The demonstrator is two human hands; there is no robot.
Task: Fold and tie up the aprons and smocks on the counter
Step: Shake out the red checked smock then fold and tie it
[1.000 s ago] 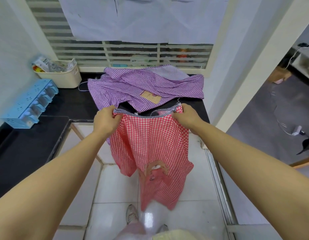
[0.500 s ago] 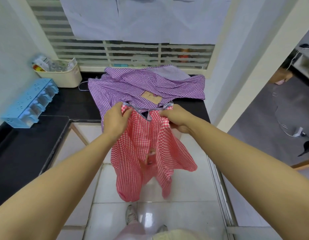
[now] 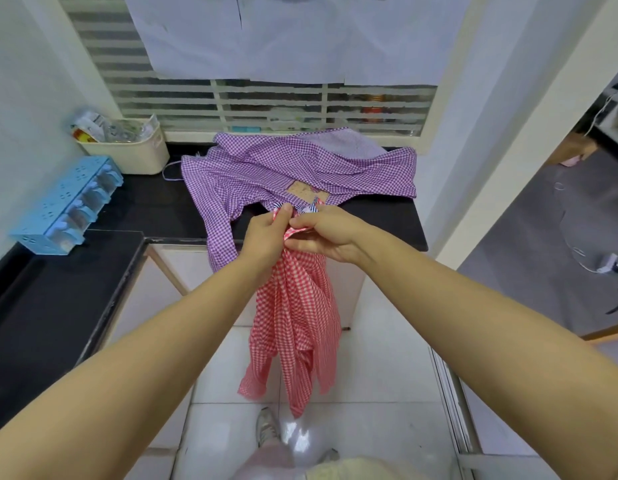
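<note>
early in the job, by the look of it. at frame centre the left hand (image 3: pixel 264 239) and right hand (image 3: pixel 326 237) meet, both clenched on the gathered top edge of the red-and-white checked cotton smock (image 3: pixel 297 323), which hangs below them in front of the black stone counter (image 3: pixel 387 220), doubled lengthwise, not yet tied. the purple checked cotton smock (image 3: pixel 283 168) lies crumpled and unfolded on the counter, upper centre.

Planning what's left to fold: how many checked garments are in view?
2. The red garment hangs from the left hand and right hand; the purple garment lies spread on the counter. Paler cloth behind it may be a third.
</note>
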